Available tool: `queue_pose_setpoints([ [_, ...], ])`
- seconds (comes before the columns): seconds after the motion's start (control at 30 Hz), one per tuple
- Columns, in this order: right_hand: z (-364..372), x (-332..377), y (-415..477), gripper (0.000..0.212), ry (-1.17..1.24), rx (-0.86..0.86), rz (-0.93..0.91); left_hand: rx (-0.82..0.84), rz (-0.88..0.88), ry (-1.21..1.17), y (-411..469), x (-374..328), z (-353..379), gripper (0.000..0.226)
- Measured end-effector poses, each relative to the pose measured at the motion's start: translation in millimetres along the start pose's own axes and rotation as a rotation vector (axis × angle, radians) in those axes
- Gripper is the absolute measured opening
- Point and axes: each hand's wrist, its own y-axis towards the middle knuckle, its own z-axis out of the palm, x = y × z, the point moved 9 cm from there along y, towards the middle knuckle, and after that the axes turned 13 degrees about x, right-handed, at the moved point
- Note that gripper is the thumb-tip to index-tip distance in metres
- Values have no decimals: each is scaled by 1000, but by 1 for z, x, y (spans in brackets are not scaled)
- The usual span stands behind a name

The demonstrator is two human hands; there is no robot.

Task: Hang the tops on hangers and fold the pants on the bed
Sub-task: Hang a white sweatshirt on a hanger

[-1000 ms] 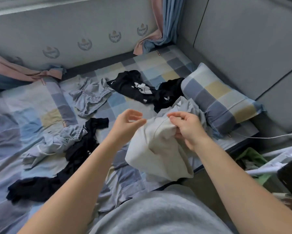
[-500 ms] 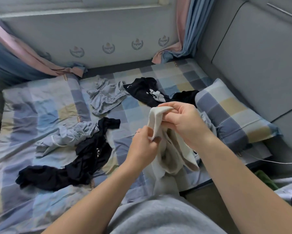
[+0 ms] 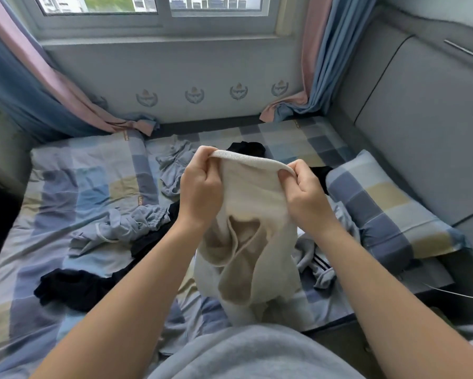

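Left hand [image 3: 199, 198] and right hand [image 3: 306, 201] each pinch an end of the ribbed band [image 3: 246, 157] of the cream garment [image 3: 253, 206], raised over the bed [image 3: 74, 187] beside the pillow [image 3: 388, 212] — stretched out, I judge, to tell top from pants — its body hanging limp.

Grey clothes [image 3: 131, 225], black clothes [image 3: 74, 288] and pillow [image 3: 380, 203] on checked bed [image 3: 93, 187].
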Motion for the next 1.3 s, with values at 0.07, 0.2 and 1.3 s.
queue_pose_setpoints([
  [0.07, 13, -6, 2, 30, 119, 84, -42, 12, 22, 2, 1, -2, 2, 21],
  [0.2, 34, -41, 6, 23, 70, 233, -5, 13, 42, -13, 2, -1, -1, 24],
  [1.3, 22, -64, 3, 15, 520, -24, 347, 830, -358, 259, -88, 107, 105, 27],
])
